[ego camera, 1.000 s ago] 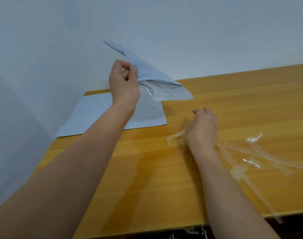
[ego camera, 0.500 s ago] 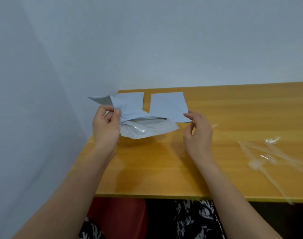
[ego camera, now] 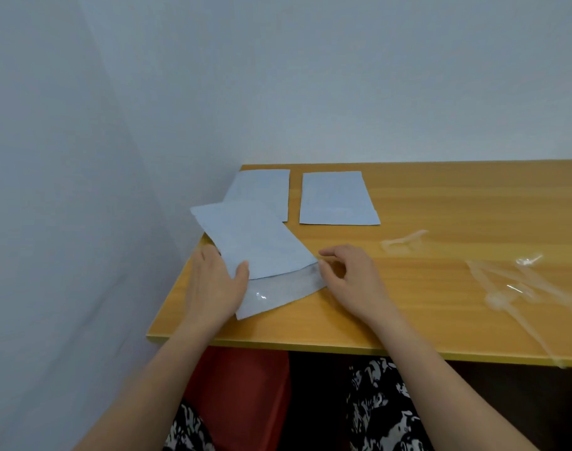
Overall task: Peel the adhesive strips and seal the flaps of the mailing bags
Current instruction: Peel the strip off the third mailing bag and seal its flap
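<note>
Left hand (ego camera: 214, 286) lies flat, palm down, thumb pressing the bag (ego camera: 258, 245) to the table (ego camera: 440, 203). Right hand (ego camera: 349, 278) pinches the bag's flap (ego camera: 284, 292) corner. Two more bags (ego camera: 336, 198) lie beyond; peeled strips (ego camera: 512, 288) lie right of the hands. Plain wall (ego camera: 278, 76) behind.
</note>
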The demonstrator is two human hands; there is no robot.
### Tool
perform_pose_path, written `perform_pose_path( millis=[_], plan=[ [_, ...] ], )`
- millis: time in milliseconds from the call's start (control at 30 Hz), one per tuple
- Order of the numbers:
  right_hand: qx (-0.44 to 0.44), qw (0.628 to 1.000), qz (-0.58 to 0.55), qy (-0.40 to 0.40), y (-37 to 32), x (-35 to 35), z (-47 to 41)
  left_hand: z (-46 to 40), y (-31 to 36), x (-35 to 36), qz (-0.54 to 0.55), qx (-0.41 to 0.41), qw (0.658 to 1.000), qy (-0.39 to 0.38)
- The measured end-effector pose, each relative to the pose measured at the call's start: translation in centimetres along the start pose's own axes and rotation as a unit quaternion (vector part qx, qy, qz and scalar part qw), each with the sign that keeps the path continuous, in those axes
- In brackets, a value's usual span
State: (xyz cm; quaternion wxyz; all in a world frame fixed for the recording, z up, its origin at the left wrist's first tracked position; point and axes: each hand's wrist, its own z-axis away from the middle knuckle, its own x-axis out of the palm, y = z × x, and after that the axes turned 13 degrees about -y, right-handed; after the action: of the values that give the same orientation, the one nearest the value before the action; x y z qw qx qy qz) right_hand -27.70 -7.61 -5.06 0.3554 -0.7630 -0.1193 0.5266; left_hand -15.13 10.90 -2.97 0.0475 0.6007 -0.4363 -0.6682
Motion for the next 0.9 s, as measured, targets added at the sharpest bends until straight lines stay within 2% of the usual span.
perform_pose_path(
  millis=[33, 100, 200, 267, 333, 400, 467, 567, 633, 700, 733, 833, 900],
  plan=[
    [-0.003, 1.0, 0.019, -0.002, 0.0, 0.0, 0.1, -0.1, -0.1, 0.0, -0.04, 0.02, 0.999, 0.023],
    [-0.012, 0.999, 0.045, -0.011, 0.0, 0.1, 0.3, -0.5, -0.5, 0.2, -0.062, 0.028, 0.997, 0.021],
    [-0.02, 0.997, 0.068, -0.031, -0.1, 0.2, 0.3, -0.8, -1.2, 0.6, -0.078, -0.014, 0.997, -0.013],
    [-0.013, 0.995, 0.093, -0.036, 0.0, 0.2, 0.2, -0.6, -1.2, 0.5, -0.149, -0.02, 0.989, 0.011],
    [-0.001, 0.994, 0.106, -0.035, 0.1, 0.3, 0.1, -0.7, -1.0, 0.2, -0.204, 0.014, 0.978, 0.05],
    [0.003, 0.994, 0.109, -0.027, 0.1, 0.4, -0.1, -1.4, -0.9, 0.1, -0.208, 0.099, 0.972, 0.049],
    [0.008, 0.994, 0.11, -0.017, 0.2, 0.5, -0.2, -2.3, -0.8, 0.4, -0.188, 0.139, 0.972, -0.029],
    [0.025, 0.992, 0.125, -0.015, 0.4, 0.6, -0.2, -2.8, -0.7, 1.0, -0.191, 0.094, 0.96, -0.18],
    [0.028, 0.99, 0.135, -0.012, 0.5, 0.7, -0.3, -2.9, -0.6, 1.2, -0.244, 0.072, 0.949, -0.185],
    [0.027, 0.993, 0.11, 0.025, 0.7, 0.6, -0.5, -2.7, 0.2, 0.9, -0.307, 0.079, 0.937, -0.148],
    [0.027, 0.994, 0.087, 0.058, 0.7, 0.6, -0.5, -2.6, 0.6, 0.8, -0.293, 0.089, 0.941, -0.147],
    [0.047, 0.986, 0.002, 0.162, 0.5, 0.1, -0.3, -2.6, 1.6, 0.3, -0.144, 0.087, 0.972, -0.161],
    [0.068, 0.976, -0.046, 0.202, 0.5, -0.3, -0.1, -2.9, 1.3, 0.3, -0.175, 0.105, 0.97, -0.133]
  ],
)
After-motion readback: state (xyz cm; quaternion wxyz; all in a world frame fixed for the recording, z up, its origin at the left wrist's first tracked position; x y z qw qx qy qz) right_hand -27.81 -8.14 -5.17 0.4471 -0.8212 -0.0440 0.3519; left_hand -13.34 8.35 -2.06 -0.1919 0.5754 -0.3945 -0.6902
